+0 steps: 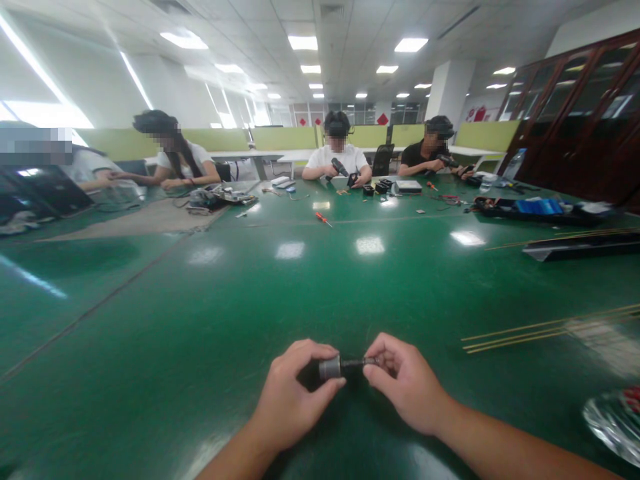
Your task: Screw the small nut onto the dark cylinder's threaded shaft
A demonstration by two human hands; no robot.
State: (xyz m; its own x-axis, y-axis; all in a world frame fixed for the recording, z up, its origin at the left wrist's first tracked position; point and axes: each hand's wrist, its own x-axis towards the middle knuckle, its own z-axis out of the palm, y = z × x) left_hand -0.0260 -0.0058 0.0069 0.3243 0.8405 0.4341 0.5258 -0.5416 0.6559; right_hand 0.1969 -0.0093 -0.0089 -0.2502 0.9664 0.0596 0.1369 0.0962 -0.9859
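Low in the middle of the head view, my left hand [300, 383] grips a short grey metal cylinder [330, 368] between thumb and fingers, much like a small motor. A thin dark shaft [353, 363] runs from the cylinder's right end, roughly level. My right hand [400, 377] pinches the far end of that shaft between thumb and fingertips. Both hands are held over the green tabletop [240, 300], near its front edge. What lies under my fingertips is hidden.
Several thin brass-coloured rods [520, 335] lie at the right, with a glass bowl [613, 423] nearer. A black channel [575, 245] is behind them. An orange screwdriver [323, 219] lies farther off. Several people sit across the table; one person [337, 157] holds a power drill [339, 167].
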